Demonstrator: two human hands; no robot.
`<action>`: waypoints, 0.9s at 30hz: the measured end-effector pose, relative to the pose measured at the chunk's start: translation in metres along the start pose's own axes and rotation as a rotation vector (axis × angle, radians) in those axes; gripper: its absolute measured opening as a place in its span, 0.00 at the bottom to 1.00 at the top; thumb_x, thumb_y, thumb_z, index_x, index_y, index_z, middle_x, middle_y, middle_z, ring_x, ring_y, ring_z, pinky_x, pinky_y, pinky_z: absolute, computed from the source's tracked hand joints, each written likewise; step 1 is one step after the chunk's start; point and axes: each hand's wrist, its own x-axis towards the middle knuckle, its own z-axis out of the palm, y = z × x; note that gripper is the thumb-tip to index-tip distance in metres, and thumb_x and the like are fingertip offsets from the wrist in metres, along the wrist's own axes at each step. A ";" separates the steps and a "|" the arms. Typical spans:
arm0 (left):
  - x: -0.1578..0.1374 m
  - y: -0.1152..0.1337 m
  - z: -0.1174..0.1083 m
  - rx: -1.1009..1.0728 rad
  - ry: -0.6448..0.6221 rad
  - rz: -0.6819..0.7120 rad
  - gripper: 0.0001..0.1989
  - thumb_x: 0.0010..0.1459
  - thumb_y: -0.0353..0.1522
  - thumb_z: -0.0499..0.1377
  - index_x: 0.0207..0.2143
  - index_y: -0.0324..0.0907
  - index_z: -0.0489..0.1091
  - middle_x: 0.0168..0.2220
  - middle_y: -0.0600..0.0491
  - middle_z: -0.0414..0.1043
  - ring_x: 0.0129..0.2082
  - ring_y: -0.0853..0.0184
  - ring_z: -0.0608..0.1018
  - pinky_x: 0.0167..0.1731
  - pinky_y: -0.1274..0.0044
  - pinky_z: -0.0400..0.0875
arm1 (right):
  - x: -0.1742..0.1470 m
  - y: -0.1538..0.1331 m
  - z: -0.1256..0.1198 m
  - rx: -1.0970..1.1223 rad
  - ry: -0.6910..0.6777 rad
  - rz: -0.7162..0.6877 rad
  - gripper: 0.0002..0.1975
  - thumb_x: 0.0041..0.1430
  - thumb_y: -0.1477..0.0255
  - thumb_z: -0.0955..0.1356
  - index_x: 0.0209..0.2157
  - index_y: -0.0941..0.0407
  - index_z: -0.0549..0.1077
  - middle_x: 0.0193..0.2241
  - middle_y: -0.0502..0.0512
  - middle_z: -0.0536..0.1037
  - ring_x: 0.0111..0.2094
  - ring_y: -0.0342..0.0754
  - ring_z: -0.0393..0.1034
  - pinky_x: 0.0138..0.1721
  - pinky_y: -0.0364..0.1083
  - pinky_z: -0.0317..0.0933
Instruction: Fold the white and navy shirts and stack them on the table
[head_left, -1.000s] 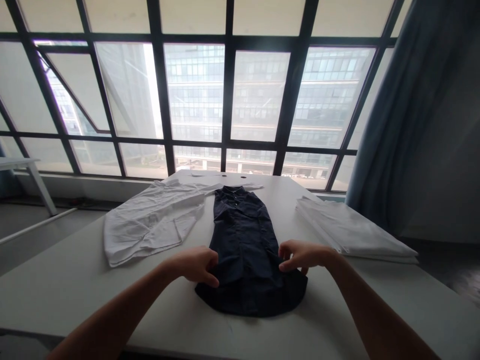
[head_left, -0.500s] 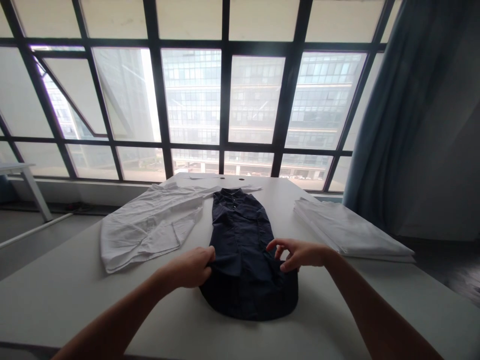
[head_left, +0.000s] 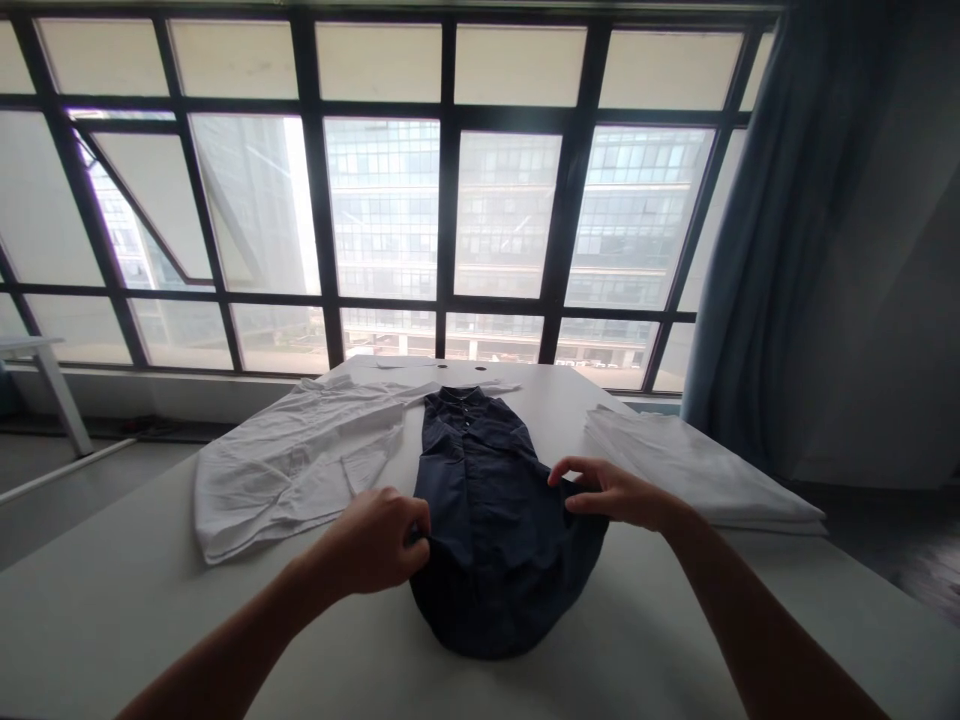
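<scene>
A dark navy shirt [head_left: 484,540] lies lengthwise in front of me, buttons up, its collar at the far end and its rounded hem toward me. My left hand [head_left: 386,540] is closed in a pinch on the shirt's left edge, a little above the hem. On the opposite edge my right hand [head_left: 604,492] has its thumb and fingers curled around the dark cloth, which bulges up and outward there. Part of the side edges is hidden by my fingers.
A white shirt [head_left: 292,460] is spread on the left of the white table [head_left: 645,620]. Folded white cloth [head_left: 705,465] is stacked on the right. Windows [head_left: 382,210] stand behind the table, with a blue-grey curtain [head_left: 750,300] at the right.
My right hand has shifted slightly right and up, drawing the shirt's right edge outward and raising it. My left hand keeps its pinch. The hem looks rounder, and the view has tilted slightly upward.
</scene>
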 end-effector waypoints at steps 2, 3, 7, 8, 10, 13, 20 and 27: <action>-0.001 0.004 0.005 0.010 -0.052 0.064 0.07 0.50 0.34 0.58 0.28 0.47 0.77 0.23 0.55 0.74 0.25 0.65 0.74 0.28 0.76 0.61 | 0.000 -0.007 0.011 -0.068 -0.027 -0.107 0.27 0.51 0.52 0.73 0.45 0.58 0.72 0.27 0.49 0.69 0.26 0.42 0.62 0.26 0.41 0.56; 0.000 0.005 0.008 0.018 -0.081 0.091 0.07 0.50 0.34 0.58 0.28 0.47 0.77 0.24 0.54 0.74 0.25 0.65 0.74 0.28 0.76 0.61 | 0.001 -0.010 0.018 -0.134 -0.038 -0.134 0.24 0.53 0.54 0.72 0.44 0.58 0.73 0.25 0.48 0.68 0.26 0.42 0.60 0.26 0.40 0.55; 0.006 0.006 0.024 0.056 -0.170 0.115 0.13 0.51 0.46 0.64 0.32 0.48 0.78 0.31 0.50 0.78 0.32 0.59 0.78 0.31 0.73 0.64 | 0.012 -0.018 0.053 -0.448 -0.065 -0.111 0.12 0.55 0.69 0.71 0.41 0.57 0.77 0.26 0.48 0.70 0.27 0.42 0.61 0.27 0.40 0.55; 0.007 0.006 0.027 0.058 -0.166 0.117 0.17 0.49 0.50 0.65 0.34 0.47 0.78 0.33 0.49 0.79 0.34 0.57 0.79 0.32 0.73 0.65 | 0.014 -0.019 0.059 -0.508 -0.076 -0.084 0.11 0.55 0.70 0.70 0.41 0.57 0.78 0.28 0.49 0.72 0.28 0.42 0.62 0.28 0.40 0.56; 0.010 0.010 0.035 0.052 -0.120 0.152 0.25 0.47 0.55 0.66 0.37 0.47 0.77 0.37 0.47 0.78 0.38 0.55 0.79 0.36 0.72 0.68 | 0.018 -0.020 0.066 -0.585 -0.113 -0.023 0.11 0.57 0.69 0.70 0.40 0.57 0.79 0.30 0.51 0.75 0.29 0.43 0.65 0.28 0.40 0.56; 0.012 0.016 0.044 0.068 -0.081 0.224 0.28 0.45 0.54 0.68 0.42 0.45 0.75 0.41 0.47 0.77 0.41 0.53 0.79 0.39 0.71 0.70 | 0.020 -0.017 0.064 -0.592 -0.132 0.046 0.15 0.60 0.61 0.68 0.37 0.60 0.79 0.29 0.52 0.76 0.28 0.43 0.66 0.26 0.40 0.56; 0.017 0.013 0.049 -0.044 -0.130 0.333 0.04 0.56 0.31 0.58 0.33 0.43 0.73 0.34 0.53 0.77 0.35 0.63 0.79 0.33 0.78 0.67 | 0.026 0.001 0.047 -0.580 0.011 0.112 0.14 0.53 0.70 0.72 0.42 0.61 0.76 0.32 0.54 0.76 0.30 0.45 0.68 0.26 0.40 0.58; 0.021 0.004 0.047 -0.298 -0.294 0.301 0.09 0.58 0.37 0.60 0.36 0.42 0.76 0.26 0.57 0.74 0.24 0.71 0.73 0.23 0.82 0.61 | 0.028 0.012 0.043 -0.409 0.093 0.366 0.29 0.48 0.71 0.75 0.52 0.61 0.70 0.29 0.53 0.76 0.25 0.45 0.70 0.21 0.40 0.61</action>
